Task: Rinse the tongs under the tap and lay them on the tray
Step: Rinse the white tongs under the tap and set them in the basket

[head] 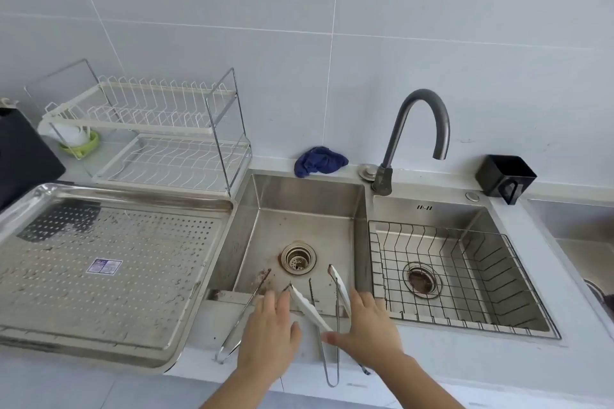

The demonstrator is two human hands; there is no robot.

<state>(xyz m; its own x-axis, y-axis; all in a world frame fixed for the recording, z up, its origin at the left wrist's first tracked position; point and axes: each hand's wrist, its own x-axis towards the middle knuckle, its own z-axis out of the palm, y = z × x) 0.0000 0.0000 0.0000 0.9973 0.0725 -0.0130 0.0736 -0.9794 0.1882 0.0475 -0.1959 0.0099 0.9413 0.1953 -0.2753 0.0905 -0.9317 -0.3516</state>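
Right hand (pixel 370 330), fingers straight and spread, touches with its thumb the white-tipped steel tongs (pixel 310 309) lying between it and the flat, loose-fingered left hand (pixel 269 339), three tongs altogether crossing the steel sink (pixel 299 199) front rim lengthwise, tips pointing away.

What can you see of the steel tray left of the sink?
Large rectangular tray, shiny steel by its look, with a raised rounded rim and a perforated floor. It lies flat on the counter, its right edge at the left sink basin. Water spots mark the floor; a small purple-and-white sticker sits on it.
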